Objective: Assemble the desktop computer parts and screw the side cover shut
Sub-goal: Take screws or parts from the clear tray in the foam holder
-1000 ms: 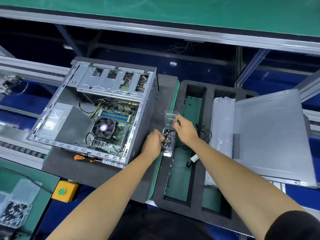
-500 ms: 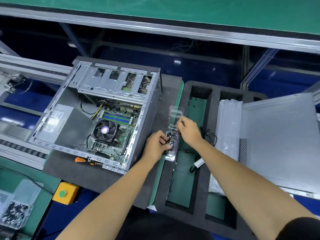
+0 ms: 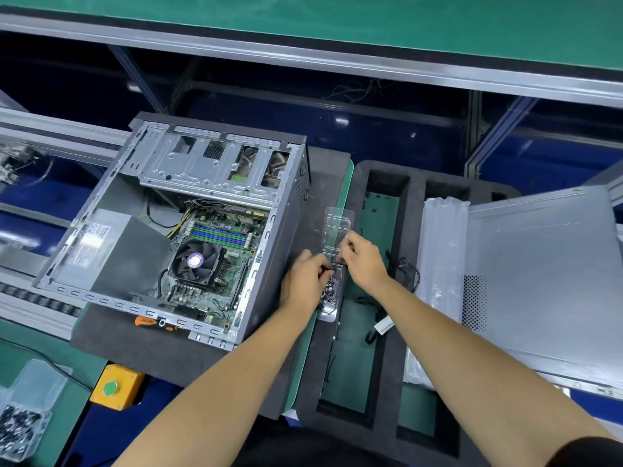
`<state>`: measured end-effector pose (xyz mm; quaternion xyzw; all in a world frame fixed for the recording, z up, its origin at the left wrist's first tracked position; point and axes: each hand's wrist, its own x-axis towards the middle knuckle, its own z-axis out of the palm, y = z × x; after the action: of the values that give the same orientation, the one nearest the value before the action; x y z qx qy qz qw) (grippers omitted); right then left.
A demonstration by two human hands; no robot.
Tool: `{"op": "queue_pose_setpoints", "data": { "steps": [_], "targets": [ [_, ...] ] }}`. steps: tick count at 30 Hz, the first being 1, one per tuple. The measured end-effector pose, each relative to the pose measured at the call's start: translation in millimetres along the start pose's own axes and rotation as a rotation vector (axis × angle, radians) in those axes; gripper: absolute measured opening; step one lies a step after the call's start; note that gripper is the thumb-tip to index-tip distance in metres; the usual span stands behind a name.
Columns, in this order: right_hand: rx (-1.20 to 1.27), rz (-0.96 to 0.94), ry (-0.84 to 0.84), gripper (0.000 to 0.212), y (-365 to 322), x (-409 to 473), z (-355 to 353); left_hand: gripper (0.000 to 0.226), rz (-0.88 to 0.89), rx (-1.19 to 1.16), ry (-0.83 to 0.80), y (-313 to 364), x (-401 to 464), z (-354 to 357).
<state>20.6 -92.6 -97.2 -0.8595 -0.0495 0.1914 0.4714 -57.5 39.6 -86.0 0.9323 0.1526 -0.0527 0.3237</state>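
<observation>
Open computer case (image 3: 175,230) lies on its side on the foam mat at the desk's left, motherboard up for access. Your left hand (image 3: 305,284) pinches into the clear screw box (image 3: 332,288); your right hand (image 3: 362,261) pinches its lid (image 3: 337,230) back. Side cover (image 3: 546,281) waits right.

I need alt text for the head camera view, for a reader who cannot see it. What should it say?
Two bare hands work at a small clear plastic box of screws: the right hand holds its open lid, the left hand reaches into it. An open computer case lies to the left, its grey side cover to the right.
</observation>
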Motion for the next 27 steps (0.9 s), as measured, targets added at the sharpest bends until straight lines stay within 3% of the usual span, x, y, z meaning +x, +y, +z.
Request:
{"op": "queue_pose_setpoints", "data": {
  "steps": [14,22,27],
  "targets": [
    [0.028,-0.017,0.022,0.026,3.1,0.2,1.1,0.029,-0.106,-0.16,-0.093,-6.2,5.5,-0.6],
    [0.035,-0.028,0.026,0.02,7.0,0.9,1.5,0.008,-0.067,-0.087,-0.076,-6.0,4.9,3.9],
    [0.036,-0.014,0.026,0.021,5.9,0.1,1.4,0.008,-0.057,0.041,-0.021,5.9,2.5,7.5]
  ]
}}
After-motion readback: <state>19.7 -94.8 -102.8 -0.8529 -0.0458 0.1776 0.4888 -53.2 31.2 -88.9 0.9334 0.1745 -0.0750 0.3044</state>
